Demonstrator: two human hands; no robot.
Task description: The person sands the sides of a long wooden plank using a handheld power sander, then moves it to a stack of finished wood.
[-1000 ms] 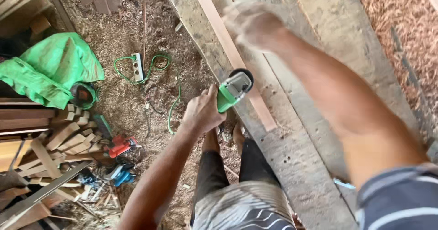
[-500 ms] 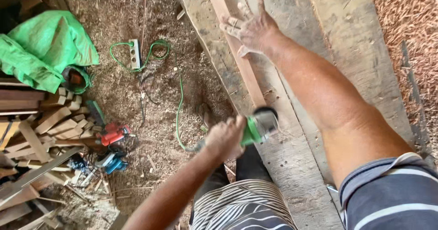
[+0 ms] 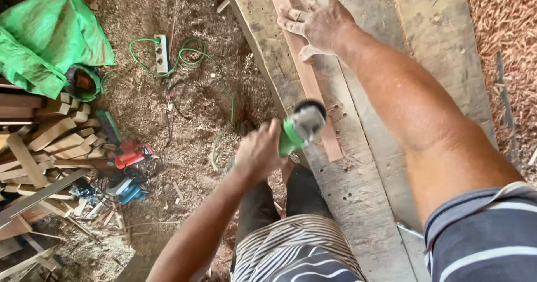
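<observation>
My left hand grips the green body of a hand-held power sander, whose round grey head rests on the near end of a narrow reddish wooden strip. The strip lies lengthwise on a wide grey workbench plank. My right hand, dusty, is spread flat on the far part of the strip, fingers apart, pressing it onto the bench. A green cord trails from the sander down to the floor.
The sawdust-covered floor at the left holds a white power strip with a green cable, a green tarp, a pile of wood offcuts, and red and blue power tools. Wood shavings lie heaped at the right.
The sander swung down toward me and then back up along the strip. My right hand, lifted and blurred a second ago, now lies flat on the strip.
</observation>
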